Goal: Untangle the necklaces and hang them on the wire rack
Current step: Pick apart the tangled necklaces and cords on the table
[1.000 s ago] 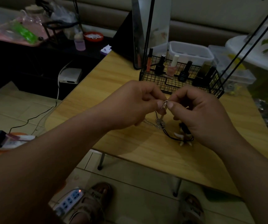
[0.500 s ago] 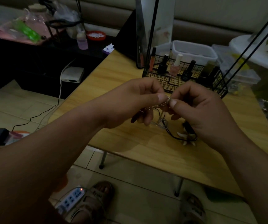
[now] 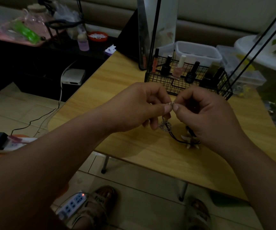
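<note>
Now the left hand point(image 3: 139, 107) and the right hand point(image 3: 207, 113) each pinch one end of a short silver chain point(image 3: 170, 103) with thumb and first finger, above the wooden table point(image 3: 117, 77). The chain lies sideways, 9 o'clock to 3 o'clock. A round charm point(image 3: 165, 127) is below it at 6 o'clock. The wire rack point(image 3: 175, 83) stands at 12 o'clock.

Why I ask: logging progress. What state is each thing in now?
Left hand: pinches chain.
Right hand: pinches chain.
Chain: held between both hands, pendant hanging below.
Cord: lying on table, running up to pendant.
Rack: upright on table, no necklace seen on it.
Power strip: light on.
</note>
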`<state>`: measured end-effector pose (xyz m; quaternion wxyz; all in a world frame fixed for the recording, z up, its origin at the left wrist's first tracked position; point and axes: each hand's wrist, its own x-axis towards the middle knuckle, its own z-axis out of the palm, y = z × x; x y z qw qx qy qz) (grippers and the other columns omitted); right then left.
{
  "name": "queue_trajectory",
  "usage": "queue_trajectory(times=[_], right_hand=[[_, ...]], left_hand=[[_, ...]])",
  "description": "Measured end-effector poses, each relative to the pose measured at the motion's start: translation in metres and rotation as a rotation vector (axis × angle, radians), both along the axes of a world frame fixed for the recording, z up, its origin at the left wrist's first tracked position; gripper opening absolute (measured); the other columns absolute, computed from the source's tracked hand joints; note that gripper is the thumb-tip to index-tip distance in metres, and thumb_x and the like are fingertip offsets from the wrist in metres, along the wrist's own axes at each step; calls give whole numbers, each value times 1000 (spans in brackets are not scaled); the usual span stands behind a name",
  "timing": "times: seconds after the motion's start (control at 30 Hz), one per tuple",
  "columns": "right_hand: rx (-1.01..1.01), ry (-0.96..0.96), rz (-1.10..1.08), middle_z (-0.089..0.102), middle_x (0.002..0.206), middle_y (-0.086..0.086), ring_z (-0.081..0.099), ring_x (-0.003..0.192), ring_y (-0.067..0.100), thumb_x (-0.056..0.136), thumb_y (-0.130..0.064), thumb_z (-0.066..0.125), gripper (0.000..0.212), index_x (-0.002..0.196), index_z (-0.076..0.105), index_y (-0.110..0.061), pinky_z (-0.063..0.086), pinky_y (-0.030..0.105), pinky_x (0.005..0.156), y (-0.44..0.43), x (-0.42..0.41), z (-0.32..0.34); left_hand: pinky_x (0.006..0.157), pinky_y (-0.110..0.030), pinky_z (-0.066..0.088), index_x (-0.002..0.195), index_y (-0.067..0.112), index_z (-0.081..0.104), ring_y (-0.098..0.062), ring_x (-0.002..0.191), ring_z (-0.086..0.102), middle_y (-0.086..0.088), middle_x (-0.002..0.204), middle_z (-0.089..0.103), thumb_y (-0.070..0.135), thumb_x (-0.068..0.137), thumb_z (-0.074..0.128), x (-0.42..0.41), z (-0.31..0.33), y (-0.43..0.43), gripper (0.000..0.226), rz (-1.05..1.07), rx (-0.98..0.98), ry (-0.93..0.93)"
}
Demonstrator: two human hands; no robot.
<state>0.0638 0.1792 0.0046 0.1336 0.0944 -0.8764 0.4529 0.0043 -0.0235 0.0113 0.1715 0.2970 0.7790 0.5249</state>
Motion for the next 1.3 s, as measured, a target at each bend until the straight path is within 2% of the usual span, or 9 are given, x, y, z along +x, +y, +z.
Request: queue_trajectory(times=[0.13,0.3,0.43,0.53,0.63,0.73,0.97,1.1,1.3], right_hand=[[-45,-42,31,66,82,7,64,76,31,93,-17,73,10,87,67,-22,53,46,65,3,0,2],[-153,-64,59,64,86,16,64,81,36,91,-10,70,9,87,64,-14,56,40,67,2,0,7],[-127,-42,40,64,86,11,62,82,37,85,-17,68,6,87,62,-16,53,53,72,1,-1,6],[-103,-77,33,67,89,12,65,80,31,92,-9,71,10,91,62,-14,55,45,69,1,0,4],[-172,-148,52,71,94,16,67,74,16,94,-7,70,10,101,65,-11,56,25,63,0,0,5],[-199,-176,49,75,92,9,68,73,7,94,-12,72,12,105,69,-11,55,19,64,0,0,7],[-134,-153,-1,77,83,-8,71,75,7,95,-21,71,5,94,73,-17,54,17,63,-3,-1,6],[-149,-166,-2,76,85,-3,71,76,9,97,-20,68,7,94,72,-16,55,19,64,0,-2,6],[-213,-175,-74,73,90,3,71,81,12,98,-17,64,8,92,68,-15,59,24,70,2,-6,5]], left_hand=[[54,-20,49,106,12,62,-18,68,71,-6,96,77,17,104,63,-1,3,-4,5,-23,36,-45],[58,-27,53,106,11,59,-20,73,72,-1,82,71,15,105,58,-1,2,-5,4,-49,143,-216],[56,-30,52,103,11,59,-23,71,71,-12,84,70,14,105,59,-1,-1,0,3,-28,214,-294],[55,-31,51,102,10,58,-22,67,69,-9,81,72,13,105,58,0,-3,3,4,-7,203,-270],[57,-35,50,103,10,57,-27,70,68,-21,92,71,13,105,58,-2,-3,3,4,2,224,-261],[55,-34,51,104,10,58,-26,68,69,-19,84,72,14,104,60,-3,-2,2,5,27,215,-256],[56,-34,50,105,6,58,-26,70,74,-16,88,78,14,103,62,-2,-2,1,9,53,181,-223],[54,-32,52,106,6,58,-27,76,76,-14,95,78,12,103,62,-2,0,0,8,64,201,-265],[56,-29,53,99,8,60,-22,70,69,-18,88,66,10,101,62,-4,-1,0,4,104,224,-298]])
